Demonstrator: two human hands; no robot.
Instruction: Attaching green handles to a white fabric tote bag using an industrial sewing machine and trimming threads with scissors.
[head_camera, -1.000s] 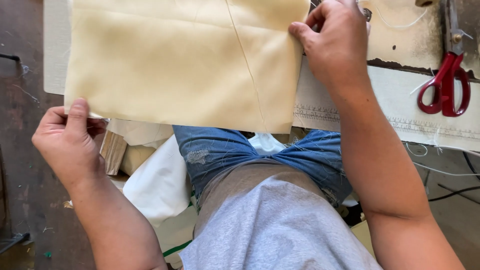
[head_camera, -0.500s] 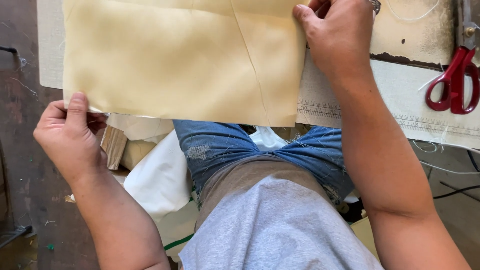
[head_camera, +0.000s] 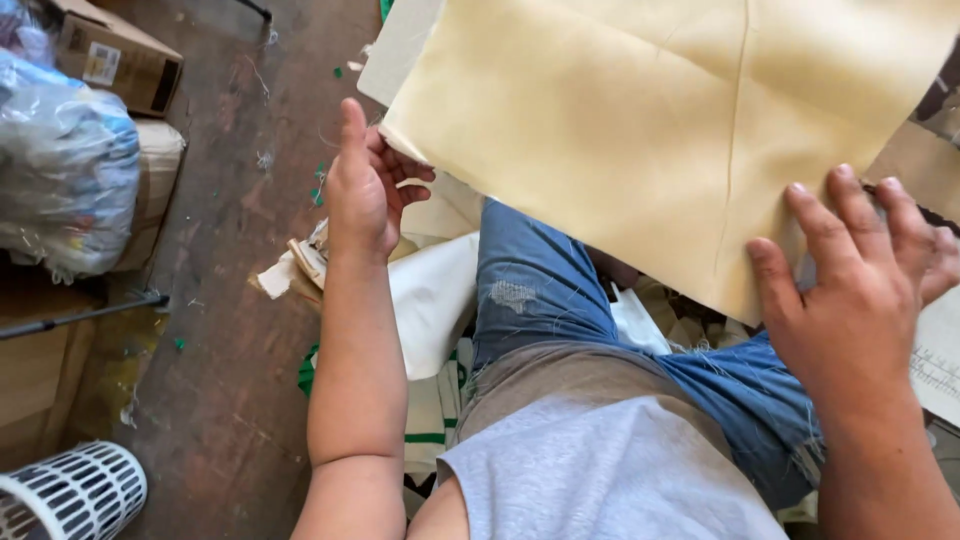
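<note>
Here's the large pale-yellow fabric panel with a stitched seam (head_camera: 640, 130), spread wide across the upper right of the view and hanging out over the person's lap in torn blue jeans (head_camera: 545, 290). The left hand (head_camera: 362, 190) sits at nine o'clock from the panel, fingers curled round the near corner, thumb up, nipping that corner so the cloth stays taut and flat. The right hand (head_camera: 850, 290), down at five o'clock, lies spread with fingers apart, pressing flat on the lower edge; it pins rather than grips, likely to keep the sheet from sliding. Whether a bench lies beneath that edge I cannot tell.

Beneath the panel, white cloth pieces (head_camera: 430, 300) pile up beside the thigh, some with green stripes.

Now the containers. At ten o'clock, a brown cardboard box (head_camera: 115, 55) rests on the worn wooden floor (head_camera: 240, 330); its contents are hidden. Just below it, a bulging clear plastic bag (head_camera: 60, 170) stuffed with pale material sits on another box. At seven o'clock, a white slotted plastic basket (head_camera: 65, 495) peeks in; what it holds is out of view. Green scraps and loose threads dot the floor.
</note>
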